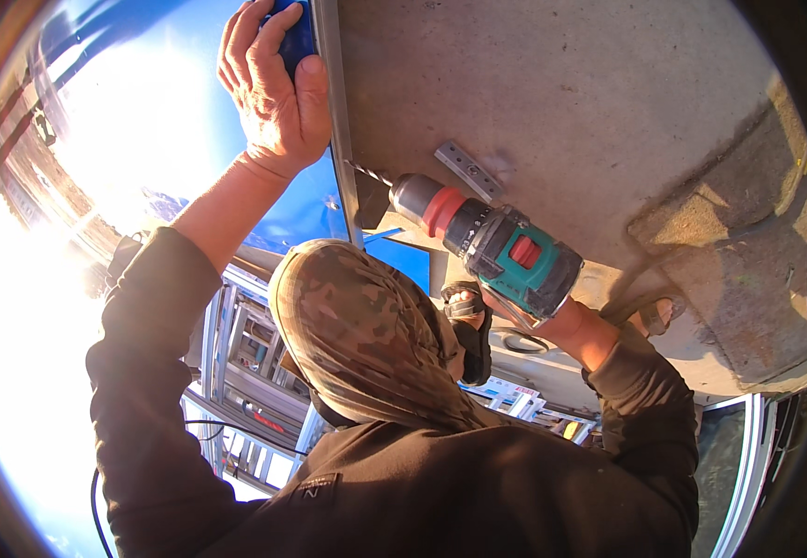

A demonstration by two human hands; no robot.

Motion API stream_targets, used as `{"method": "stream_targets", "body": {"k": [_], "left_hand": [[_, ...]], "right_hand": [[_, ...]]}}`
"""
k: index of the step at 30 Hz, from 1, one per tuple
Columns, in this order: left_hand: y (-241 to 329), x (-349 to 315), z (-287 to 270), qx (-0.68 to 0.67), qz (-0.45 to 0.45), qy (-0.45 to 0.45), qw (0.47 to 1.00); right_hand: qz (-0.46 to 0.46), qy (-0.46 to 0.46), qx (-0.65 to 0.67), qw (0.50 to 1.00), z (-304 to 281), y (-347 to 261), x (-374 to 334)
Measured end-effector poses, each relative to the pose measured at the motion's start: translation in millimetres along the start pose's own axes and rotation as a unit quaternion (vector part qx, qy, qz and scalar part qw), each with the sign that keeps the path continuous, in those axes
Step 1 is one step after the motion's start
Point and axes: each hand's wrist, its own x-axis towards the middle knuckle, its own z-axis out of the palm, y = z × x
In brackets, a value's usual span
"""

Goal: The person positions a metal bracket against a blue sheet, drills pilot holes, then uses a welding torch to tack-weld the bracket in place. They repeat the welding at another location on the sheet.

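One blue panel (200, 107), concrete floor (552, 84)

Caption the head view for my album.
Left hand at the metal edge of a blue panel, right hand holding a teal drill, bit toward that edge.

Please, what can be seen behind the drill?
Behind the drill, part of the right grip shows, with floor beyond. The drill covers its handle and most of the grip.

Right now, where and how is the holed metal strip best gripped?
Probably by the long edges of the metal strip, pinched near its upper-left end from above: it looks narrow and flat on the concrete, and the drill crowds its lower-right end in this view.
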Motion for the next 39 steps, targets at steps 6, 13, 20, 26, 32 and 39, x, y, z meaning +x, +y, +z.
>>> {"method": "stream_targets", "body": {"k": [6,13,20,26,32,39], "left_hand": [[-0.2,0.0,1.8,-0.006,-0.005,0.005,1.000],[0.4,0.5,1.1,0.000,0.002,0.007,1.000],[-2.1,0.7,-0.1,0.007,0.015,0.009,1.000],[-4.7,3.1,-4.1,0.018,0.028,0.004,0.999],[-5.3,4.0,-11.4,0.055,0.024,-0.013,0.998],[1.9,6.7,-15.1,0.046,0.001,-0.026,0.999]], "right_hand": [[0.272,0.009,0.398,0.876,6.0,-8.5,-4.6],[0.379,0.066,0.672,0.633,6.4,-26.8,10.1],[0.394,0.081,0.699,0.592,10.9,-31.6,11.1],[0.407,0.086,0.682,0.602,14.6,-31.1,7.3],[0.414,0.068,0.683,0.598,12.5,-26.0,7.6],[0.398,0.072,0.707,0.581,21.3,-22.9,20.6]]}}
